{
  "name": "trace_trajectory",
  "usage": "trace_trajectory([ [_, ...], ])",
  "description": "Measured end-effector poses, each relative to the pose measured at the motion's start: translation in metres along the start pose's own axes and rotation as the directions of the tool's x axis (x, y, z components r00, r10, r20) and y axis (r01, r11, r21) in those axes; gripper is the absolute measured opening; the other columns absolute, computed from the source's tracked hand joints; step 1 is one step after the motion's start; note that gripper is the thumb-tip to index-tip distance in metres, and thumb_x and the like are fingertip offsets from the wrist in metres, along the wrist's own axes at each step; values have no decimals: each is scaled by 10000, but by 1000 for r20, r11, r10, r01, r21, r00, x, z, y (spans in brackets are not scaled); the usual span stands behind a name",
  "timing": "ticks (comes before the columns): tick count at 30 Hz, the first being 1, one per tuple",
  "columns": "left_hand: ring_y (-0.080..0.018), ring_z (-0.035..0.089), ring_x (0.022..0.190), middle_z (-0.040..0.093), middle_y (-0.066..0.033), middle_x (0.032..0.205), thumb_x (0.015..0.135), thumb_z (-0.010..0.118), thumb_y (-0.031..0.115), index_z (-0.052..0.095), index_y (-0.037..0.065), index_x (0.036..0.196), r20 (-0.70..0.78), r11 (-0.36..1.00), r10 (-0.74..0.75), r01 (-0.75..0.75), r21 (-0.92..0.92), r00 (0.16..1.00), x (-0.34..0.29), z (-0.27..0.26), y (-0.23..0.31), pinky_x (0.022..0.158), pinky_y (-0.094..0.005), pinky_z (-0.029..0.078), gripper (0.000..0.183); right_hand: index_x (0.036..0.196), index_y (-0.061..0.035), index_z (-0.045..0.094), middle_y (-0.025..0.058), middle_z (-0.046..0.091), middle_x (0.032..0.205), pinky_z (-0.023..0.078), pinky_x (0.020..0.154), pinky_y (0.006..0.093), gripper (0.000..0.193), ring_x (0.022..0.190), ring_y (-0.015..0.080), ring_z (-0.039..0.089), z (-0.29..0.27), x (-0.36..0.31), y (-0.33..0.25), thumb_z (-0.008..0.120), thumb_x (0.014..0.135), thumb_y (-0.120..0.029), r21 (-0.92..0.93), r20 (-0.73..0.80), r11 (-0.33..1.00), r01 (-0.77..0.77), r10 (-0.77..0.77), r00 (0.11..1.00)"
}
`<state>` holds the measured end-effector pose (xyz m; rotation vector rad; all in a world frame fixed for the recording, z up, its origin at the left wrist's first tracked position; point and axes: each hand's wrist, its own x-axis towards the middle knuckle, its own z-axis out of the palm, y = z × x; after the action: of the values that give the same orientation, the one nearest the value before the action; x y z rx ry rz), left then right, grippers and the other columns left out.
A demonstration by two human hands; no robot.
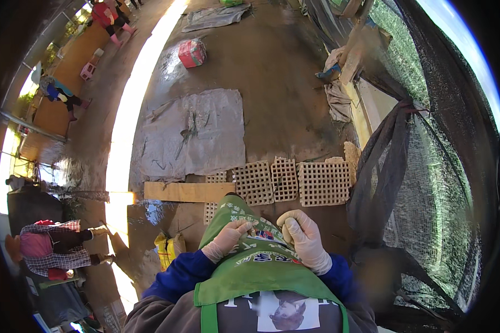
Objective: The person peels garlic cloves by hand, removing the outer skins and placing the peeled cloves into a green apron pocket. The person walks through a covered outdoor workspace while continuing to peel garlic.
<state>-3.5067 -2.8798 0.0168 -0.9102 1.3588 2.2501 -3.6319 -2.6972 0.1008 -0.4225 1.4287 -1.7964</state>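
My left hand (231,240), in a pale thin glove, is closed in front of my green apron (250,278). My right hand (300,236), gloved the same way, is closed a short way to its right, fingers curled and thumb against them. Both are held over the printed front of the apron, apart from each other. If anything is pinched in either hand, it is too small or too hidden to make out.
Pale grid mats (324,184) and a wooden board (189,192) lie ahead of me. Beyond are a grey sheet (191,133) and a red box (192,53). A yellow bag (169,251) lies at left; dark netting (380,161) hangs at right. Several people stand at the left.
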Motion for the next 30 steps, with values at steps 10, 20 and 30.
trace_trajectory([
  [10, -83, 511, 736, 601, 10, 851, 989, 490, 291, 639, 63, 1113, 235, 872, -64, -60, 485, 970, 170, 10, 73, 674, -223, 435, 299, 1265, -6, 542, 27, 600, 841, 447, 671, 209, 424, 738, 78, 535, -92, 105, 104, 548, 962, -302, -11, -105, 986, -166, 164, 981],
  [20, -194, 607, 963, 668, -74, 1034, 972, 514, 302, 627, 28, 1130, 355, 823, 36, -229, 520, 934, 422, -64, 265, 872, -306, 463, 337, 1237, -58, 554, 177, 667, 997, 502, 797, 362, 483, 914, 298, 651, -159, 412, 31, 578, 899, -401, -624, -213, 771, -130, -8, 977],
  [30, -40, 400, 511, 457, 79, 636, 1014, 428, 297, 589, 77, 948, 352, 958, -192, 253, -135, 916, 484, -125, 426, 455, -205, 320, 280, 1073, -100, 623, 165, 668, 946, 503, 719, 415, 246, 850, 340, 642, -164, 609, -65, 528, 941, -284, -757, 16, 653, 22, -15, 1000],
])
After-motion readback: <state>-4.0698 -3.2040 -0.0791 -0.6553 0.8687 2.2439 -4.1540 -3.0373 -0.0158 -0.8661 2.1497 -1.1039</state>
